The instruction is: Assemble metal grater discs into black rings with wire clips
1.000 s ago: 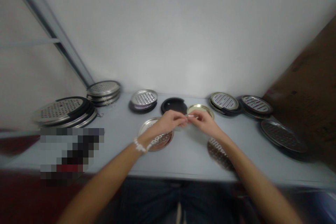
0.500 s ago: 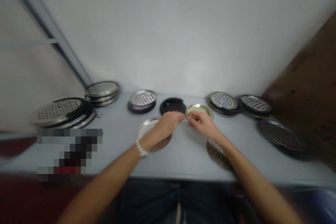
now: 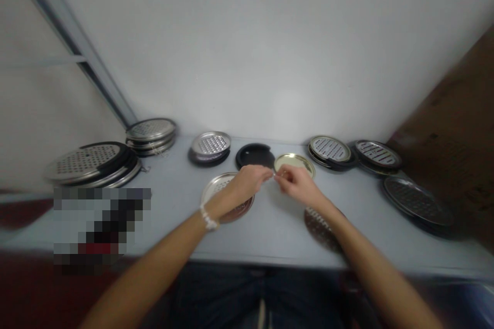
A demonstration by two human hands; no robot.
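Fingertips together, my left hand (image 3: 253, 180) and my right hand (image 3: 296, 181) meet above the middle of the table. Both are closed in a pinch on something too small and blurred to make out. Under my left wrist lies a round metal grater plate (image 3: 216, 185), partly covered by my forearm. Another round grater plate (image 3: 322, 231) shows beside my right forearm, which hides part of it. Just beyond my hands are a black round tray (image 3: 252, 156) and a shiny gold-toned round plate (image 3: 293, 160).
Stacks of round graters stand at the left (image 3: 92, 162) and back left (image 3: 151, 131). A grater on a black base (image 3: 211, 145) sits at the back. More graters are at the back right (image 3: 330, 150), (image 3: 378, 155) and right (image 3: 419, 203). A brown cardboard surface (image 3: 459, 139) rises at the right.
My fingertips have shifted very slightly, still meeting in the same place. The plates and stacks stay put, apart from a small shift of the view.
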